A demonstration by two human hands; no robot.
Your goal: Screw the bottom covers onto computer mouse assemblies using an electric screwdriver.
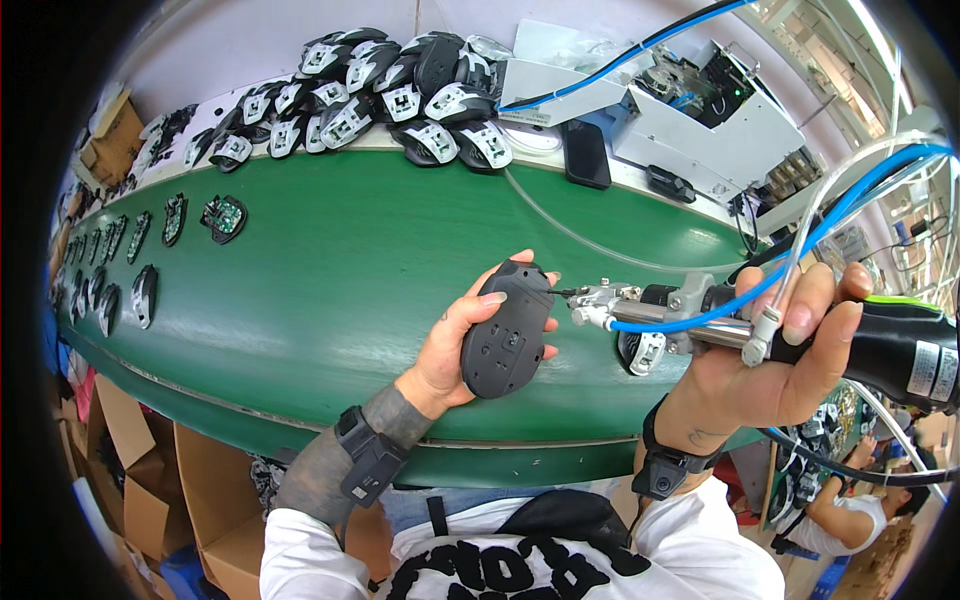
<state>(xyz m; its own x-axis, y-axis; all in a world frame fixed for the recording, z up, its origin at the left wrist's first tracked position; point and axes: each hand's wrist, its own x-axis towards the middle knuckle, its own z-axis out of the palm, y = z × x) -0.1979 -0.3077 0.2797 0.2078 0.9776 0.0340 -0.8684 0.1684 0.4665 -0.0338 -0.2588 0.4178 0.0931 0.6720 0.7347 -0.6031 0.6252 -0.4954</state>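
Observation:
My left hand [448, 345] grips a black computer mouse [503, 340] with its underside turned up, thumb across the near face and fingertips showing along the far edge. In my right hand [790, 350] is a powered screwdriver [890, 345] with a black body and a metal front end. The thin dark tip [560, 292] meets the mouse's upper right edge, or lies very close to it. Beneath the screwdriver, another mouse part [642, 350] in white and black lies on the green belt [330, 260], partly hidden by the tool and my wrist.
Mouse shells [350, 115] are piled along the back ledge. Circuit-board parts [224, 218] and shells stand in rows at left. A phone [586, 155] lies near a white machine [710, 130]. A blue hose [840, 210] runs to the screwdriver. Cardboard boxes [215, 500] sit lower left; another person [845, 510] works lower right.

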